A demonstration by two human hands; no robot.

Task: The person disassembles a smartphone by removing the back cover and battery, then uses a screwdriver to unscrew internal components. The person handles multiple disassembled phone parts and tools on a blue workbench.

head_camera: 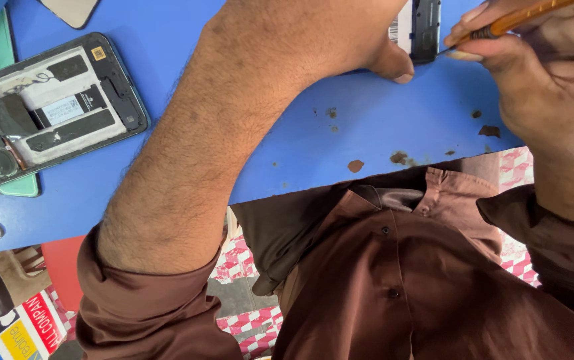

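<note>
Already opened, the small phone (419,27) lies at the far edge of the blue surface (340,133), pinned by the left hand (340,33); the right hand (540,67) grips an orange-handled screwdriver (520,17) at it, so inner work appears unfinished.

The table top (340,133) is bright blue, flecked with small brown chips near its front edge. On it, at the far left, an opened phone (47,110) shows a dark grey frame, white and black inner parts, and a mint-green back cover (7,180) beneath it. The screwdriver (533,15) handle is orange. The shirt (420,280) below the table edge is plain dark brown (dark buttons too). The floor tiles (247,327) under the table are pink-and-white patterned.
</note>
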